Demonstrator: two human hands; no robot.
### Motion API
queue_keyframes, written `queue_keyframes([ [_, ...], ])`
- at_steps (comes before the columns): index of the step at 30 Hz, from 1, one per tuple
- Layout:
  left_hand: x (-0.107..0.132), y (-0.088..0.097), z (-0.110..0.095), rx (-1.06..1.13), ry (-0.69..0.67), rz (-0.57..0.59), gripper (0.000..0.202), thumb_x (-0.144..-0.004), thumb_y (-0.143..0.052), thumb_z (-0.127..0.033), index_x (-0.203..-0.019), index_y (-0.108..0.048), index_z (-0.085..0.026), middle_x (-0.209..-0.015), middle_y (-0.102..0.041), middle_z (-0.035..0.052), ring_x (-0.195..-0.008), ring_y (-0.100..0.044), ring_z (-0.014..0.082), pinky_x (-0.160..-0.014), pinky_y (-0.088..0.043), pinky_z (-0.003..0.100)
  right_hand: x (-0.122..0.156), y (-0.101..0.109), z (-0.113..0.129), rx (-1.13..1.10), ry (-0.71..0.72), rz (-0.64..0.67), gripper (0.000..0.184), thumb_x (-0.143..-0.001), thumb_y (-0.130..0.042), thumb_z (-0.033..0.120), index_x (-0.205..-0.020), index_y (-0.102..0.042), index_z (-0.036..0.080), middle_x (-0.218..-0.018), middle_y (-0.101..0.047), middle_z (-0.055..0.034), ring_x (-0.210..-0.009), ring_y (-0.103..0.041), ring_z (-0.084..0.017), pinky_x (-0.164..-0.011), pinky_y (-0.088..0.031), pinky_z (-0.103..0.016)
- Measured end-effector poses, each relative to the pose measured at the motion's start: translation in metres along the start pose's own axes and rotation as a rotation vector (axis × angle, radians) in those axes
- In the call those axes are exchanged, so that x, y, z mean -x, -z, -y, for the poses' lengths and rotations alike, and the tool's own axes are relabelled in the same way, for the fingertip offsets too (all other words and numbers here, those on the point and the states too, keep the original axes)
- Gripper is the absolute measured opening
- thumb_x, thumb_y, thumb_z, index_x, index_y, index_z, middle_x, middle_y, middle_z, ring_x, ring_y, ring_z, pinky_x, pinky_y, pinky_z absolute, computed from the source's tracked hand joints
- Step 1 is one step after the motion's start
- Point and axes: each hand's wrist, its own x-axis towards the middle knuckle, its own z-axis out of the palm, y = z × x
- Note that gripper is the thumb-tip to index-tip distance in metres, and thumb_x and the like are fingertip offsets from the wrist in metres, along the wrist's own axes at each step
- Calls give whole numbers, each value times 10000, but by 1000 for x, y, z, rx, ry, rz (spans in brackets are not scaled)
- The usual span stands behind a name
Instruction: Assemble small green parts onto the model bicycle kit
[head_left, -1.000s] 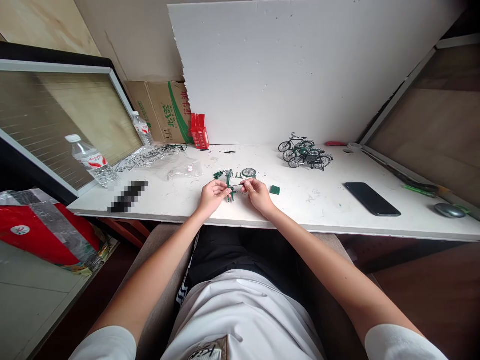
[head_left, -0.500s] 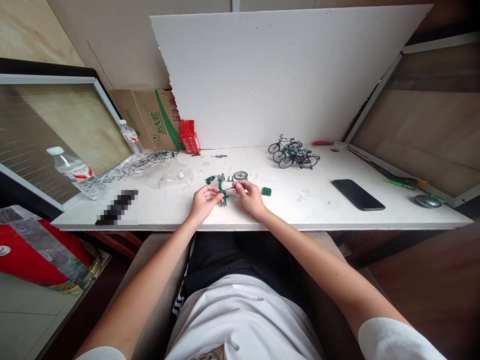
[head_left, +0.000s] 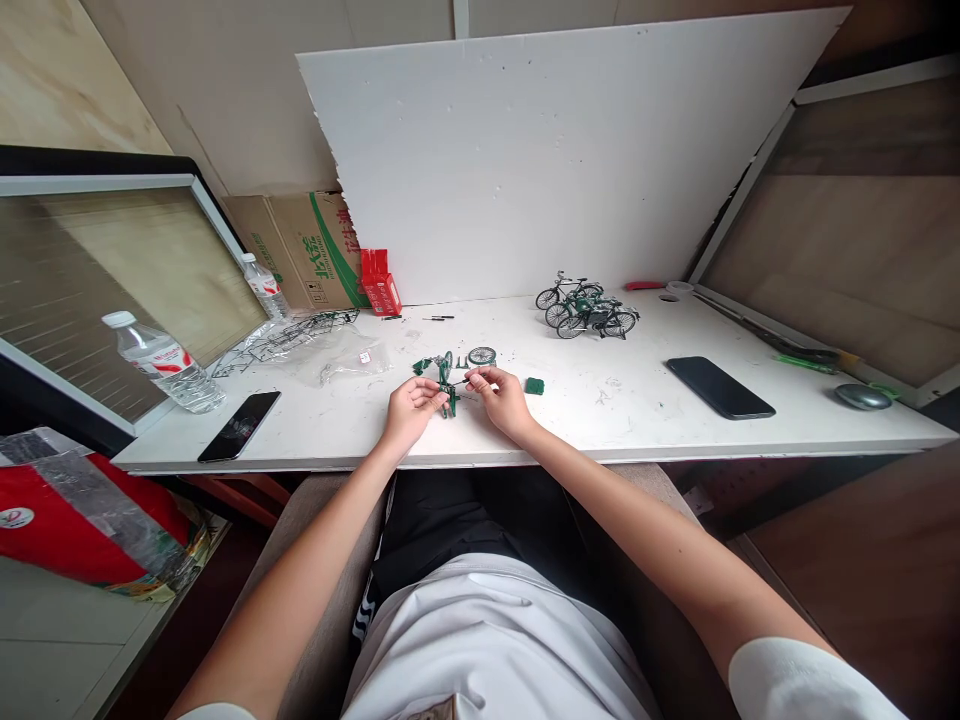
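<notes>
Between both hands is a partly assembled green model bicycle [head_left: 448, 388], held near the front edge of the white table. My left hand [head_left: 409, 410] is closed, its thumb and fingertips pinching the bicycle's frame from the left. On the other side, my right hand [head_left: 502, 402] pinches a thin dark rod [head_left: 460, 382] whose tip meets the frame; its exact kind is too small to tell. A loose spoked wheel [head_left: 481, 355] lies just beyond the right fingers. Small green parts [head_left: 421, 367] lie beyond the left hand, and a flat green piece [head_left: 535, 386] rests right of the right hand.
Several finished model bicycles [head_left: 589, 308] stand at the back. Black phones lie at left [head_left: 240, 427] and right [head_left: 720, 388], with a mouse [head_left: 862, 397] at far right. Water bottles [head_left: 169, 365], a plastic bag [head_left: 345, 358], dark sprues [head_left: 289, 338] and a red box [head_left: 381, 285] are leftward.
The camera view has shifted slightly. Both hands keep their grips on the model bicycle and the thin dark rod, with hardly any movement.
</notes>
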Motion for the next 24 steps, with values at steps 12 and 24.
queue_keyframes([
  [12,2,1,-1,-14,8,-23,504,-690,-947,-458,-961,-624,-181,-860,-766,69,-736,-743,181,-632,-532,266,2,-1,0,11,16,32,375,-966,-646,548,-1047,-759,200,-1026,-791,-110,-960,-734,-254,-808,-557,-357],
  [24,0,-1,2,-16,-36,13,448,-684,-953,-407,-925,-656,-174,-816,-734,44,-724,-743,183,-742,-611,340,3,-2,-1,75,83,98,471,-1057,-491,610,-1114,-738,214,-1085,-753,-88,-1012,-666,-245,-908,-511,-369],
])
